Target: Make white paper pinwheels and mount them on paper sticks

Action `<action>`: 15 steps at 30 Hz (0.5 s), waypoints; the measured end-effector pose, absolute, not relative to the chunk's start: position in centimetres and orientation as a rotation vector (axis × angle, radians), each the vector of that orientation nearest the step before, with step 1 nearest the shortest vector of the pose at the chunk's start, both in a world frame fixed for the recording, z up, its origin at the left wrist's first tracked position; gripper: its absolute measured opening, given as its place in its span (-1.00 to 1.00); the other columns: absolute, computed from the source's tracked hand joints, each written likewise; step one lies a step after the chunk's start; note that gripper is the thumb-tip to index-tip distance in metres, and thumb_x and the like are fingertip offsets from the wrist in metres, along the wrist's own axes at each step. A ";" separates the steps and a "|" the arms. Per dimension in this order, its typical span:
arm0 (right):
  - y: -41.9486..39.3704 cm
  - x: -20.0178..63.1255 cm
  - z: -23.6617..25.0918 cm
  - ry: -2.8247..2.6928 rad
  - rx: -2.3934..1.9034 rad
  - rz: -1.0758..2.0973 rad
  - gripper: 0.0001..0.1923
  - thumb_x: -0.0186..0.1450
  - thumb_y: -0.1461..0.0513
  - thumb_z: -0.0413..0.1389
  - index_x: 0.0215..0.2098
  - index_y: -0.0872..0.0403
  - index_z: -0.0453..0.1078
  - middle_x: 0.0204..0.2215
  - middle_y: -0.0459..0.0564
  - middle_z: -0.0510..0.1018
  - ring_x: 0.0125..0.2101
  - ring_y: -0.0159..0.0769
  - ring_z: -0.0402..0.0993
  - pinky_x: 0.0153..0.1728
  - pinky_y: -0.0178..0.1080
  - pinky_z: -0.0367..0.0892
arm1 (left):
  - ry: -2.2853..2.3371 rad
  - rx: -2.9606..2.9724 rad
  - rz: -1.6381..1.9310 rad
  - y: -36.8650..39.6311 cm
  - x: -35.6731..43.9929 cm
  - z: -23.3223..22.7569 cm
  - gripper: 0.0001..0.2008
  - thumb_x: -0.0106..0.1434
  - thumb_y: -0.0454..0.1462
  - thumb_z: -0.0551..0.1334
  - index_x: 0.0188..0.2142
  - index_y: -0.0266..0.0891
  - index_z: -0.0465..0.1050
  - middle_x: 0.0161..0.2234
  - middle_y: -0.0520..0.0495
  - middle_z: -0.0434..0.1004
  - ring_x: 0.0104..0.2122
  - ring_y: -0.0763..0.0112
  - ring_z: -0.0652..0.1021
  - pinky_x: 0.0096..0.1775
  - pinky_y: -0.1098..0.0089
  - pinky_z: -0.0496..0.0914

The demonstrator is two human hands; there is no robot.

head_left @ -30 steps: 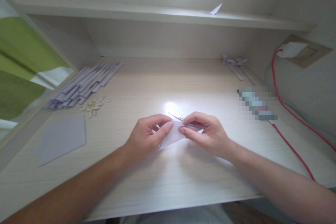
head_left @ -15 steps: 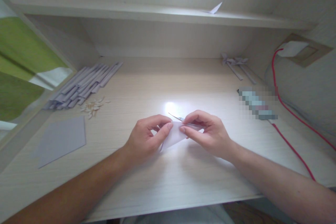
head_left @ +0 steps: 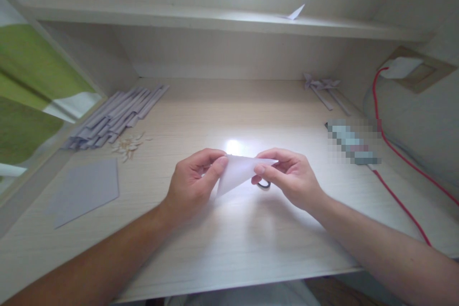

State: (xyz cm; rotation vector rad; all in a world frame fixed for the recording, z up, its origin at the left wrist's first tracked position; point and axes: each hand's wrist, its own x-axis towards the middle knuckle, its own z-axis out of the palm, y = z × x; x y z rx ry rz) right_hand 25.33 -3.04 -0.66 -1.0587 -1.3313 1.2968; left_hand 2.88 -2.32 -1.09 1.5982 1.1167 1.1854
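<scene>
A folded, roughly triangular piece of white paper [head_left: 236, 172] is held up between both hands above the desk. The thumb and fingers of my left hand [head_left: 195, 177] pinch its upper left part. My right hand [head_left: 289, 174] pinches the paper near its pointed right end, thumb in front. Below the right fingers a dark loop shows, a handle of the scissors [head_left: 264, 185]; their blades are hidden behind the paper and hand. I cannot tell whether the scissors lie on the desk.
Rolled paper sticks [head_left: 111, 119] are piled at the left, beside small pale pieces [head_left: 129, 146] and flat paper sheets [head_left: 88, 191]. Paper pinwheels [head_left: 322, 85] lie back right. A blurred phone-like device [head_left: 351, 142] has a red cable [head_left: 401, 208]. A paper scrap [head_left: 297, 12] is on the shelf.
The paper has been raised and turned, showing more of its face and a point to the right. My hands have spread slightly apart. The scissor blades have gone from view; a handle loop now shows.
</scene>
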 end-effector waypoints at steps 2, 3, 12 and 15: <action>-3.0 25.3 -0.7 -1.313 -1.066 1.295 -0.75 0.19 0.12 0.43 -0.28 0.11 0.61 -0.53 0.03 0.68 -0.54 -0.28 0.62 -0.59 -0.36 0.32 | 1.112 1.597 1.193 -2.4 2.9 -1.1 -0.84 0.39 -0.17 0.32 -0.26 -0.18 0.64 -0.34 0.07 0.66 -0.35 0.51 0.59 -0.32 0.58 0.42; -3.0 25.3 -0.7 -1.304 -1.071 1.295 -0.74 0.19 0.11 0.44 -0.28 0.11 0.61 -0.54 0.03 0.69 -0.54 -0.27 0.63 -0.60 -0.36 0.31 | 1.110 1.599 1.197 -2.4 2.8 -1.2 -0.84 0.39 -0.18 0.32 -0.26 -0.18 0.64 -0.33 0.07 0.66 -0.35 0.51 0.60 -0.31 0.58 0.43; -2.7 25.5 -0.9 -1.224 -1.061 1.337 -0.73 0.19 0.12 0.45 -0.28 0.12 0.59 -0.54 -0.01 0.69 -0.52 -0.31 0.64 -0.51 -0.38 0.43 | 1.139 1.633 1.225 -2.5 2.9 -1.5 -0.86 0.39 -0.19 0.31 -0.24 -0.18 0.64 -0.32 0.05 0.66 -0.34 0.50 0.60 -0.30 0.56 0.43; -2.7 25.4 -0.8 -1.214 -1.045 1.327 -0.75 0.19 0.13 0.44 -0.29 0.12 0.58 -0.55 -0.01 0.69 -0.54 -0.34 0.62 -0.51 -0.39 0.42 | 1.145 1.635 1.224 -2.5 2.9 -1.4 -0.86 0.39 -0.20 0.31 -0.24 -0.18 0.64 -0.33 0.05 0.66 -0.35 0.50 0.60 -0.32 0.57 0.43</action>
